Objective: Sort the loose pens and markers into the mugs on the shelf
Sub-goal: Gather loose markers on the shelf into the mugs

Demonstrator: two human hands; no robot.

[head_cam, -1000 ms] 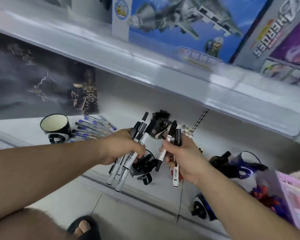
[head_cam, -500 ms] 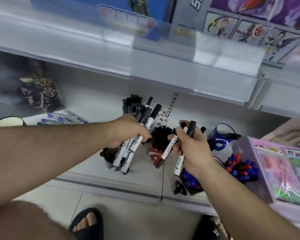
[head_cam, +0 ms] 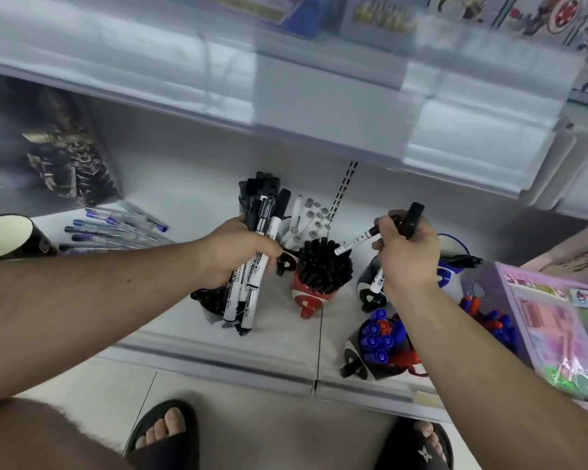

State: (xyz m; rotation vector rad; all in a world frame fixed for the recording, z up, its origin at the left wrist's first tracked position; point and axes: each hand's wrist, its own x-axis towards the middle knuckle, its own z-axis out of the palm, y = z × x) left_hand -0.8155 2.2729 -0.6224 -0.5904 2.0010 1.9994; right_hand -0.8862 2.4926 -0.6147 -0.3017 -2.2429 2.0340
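Marker [head_cam: 356,239] pinched in right hand [head_cam: 406,256] slants tip-down just right of red mug [head_cam: 314,293]; left hand [head_cam: 233,254] grips a bundle [head_cam: 253,266].

head view, looking down, shelf [head_cam: 218,344] close

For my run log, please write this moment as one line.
left hand: grips marker bundle | right hand: pinches thin marker over red mug | loose pens: unsorted
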